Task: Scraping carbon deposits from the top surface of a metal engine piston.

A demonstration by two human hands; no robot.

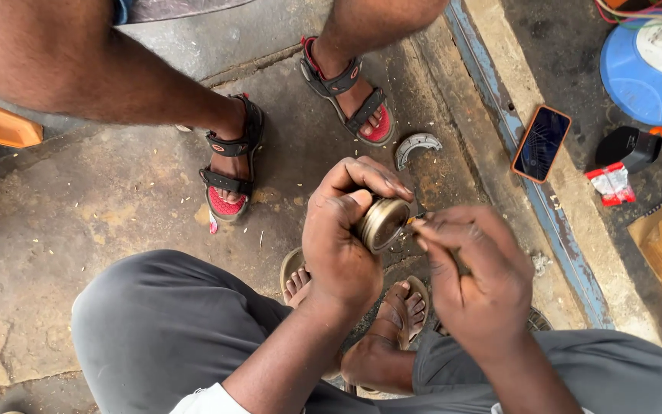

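In the head view, at the centre of the frame, my left hand (339,245) was wrapped tight around a round, brass-coloured metal drum part (382,223), open face turned right, while my right hand (476,272) pinched a small dark tool (417,218) closed between fingertips at its rim. I judged I was mid-way through working at that rim, and the next move called for a steady hold and fine fingertip pressure. A curved grey brake shoe (417,147) lay on the concrete floor (78,230) above, beside another person's red-and-black sandals (227,172).

A phone (541,143) is laid on the blue-edged curb (499,138); a curved brake shoe (417,147) is seen left of it, a red packet (611,183) right.
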